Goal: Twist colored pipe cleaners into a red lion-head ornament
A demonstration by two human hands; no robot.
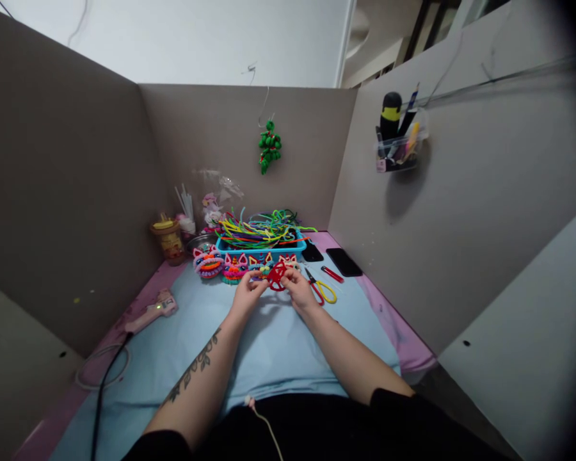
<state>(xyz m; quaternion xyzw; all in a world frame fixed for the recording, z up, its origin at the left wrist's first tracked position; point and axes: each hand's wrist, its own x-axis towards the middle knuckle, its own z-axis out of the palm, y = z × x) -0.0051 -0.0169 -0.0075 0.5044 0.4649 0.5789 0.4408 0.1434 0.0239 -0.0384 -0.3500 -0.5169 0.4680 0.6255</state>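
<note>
Between my two hands is a red pipe-cleaner shape (277, 276), roundish with open loops, held up above the light blue cloth (288, 339). My left hand (250, 289) pinches its left edge with thumb and fingertips. On the opposite side, my right hand (296, 288) grips it with fingers closed. Just behind the red shape, several colourful pipe-cleaner animal faces stand in a row, among them a pink and orange one (234, 267) and a purple one (208, 262). Scissors (327, 292) with red and yellow handles lie beside my right hand.
A blue tray (225, 250) heaped with coloured pipe cleaners (264, 229) is at the back. A glue gun (156, 310) with a cord lies left, near a drink cup (169, 240). Right lie a phone (344, 262) and a red tool (333, 274). Grey partitions (388, 230) enclose the table.
</note>
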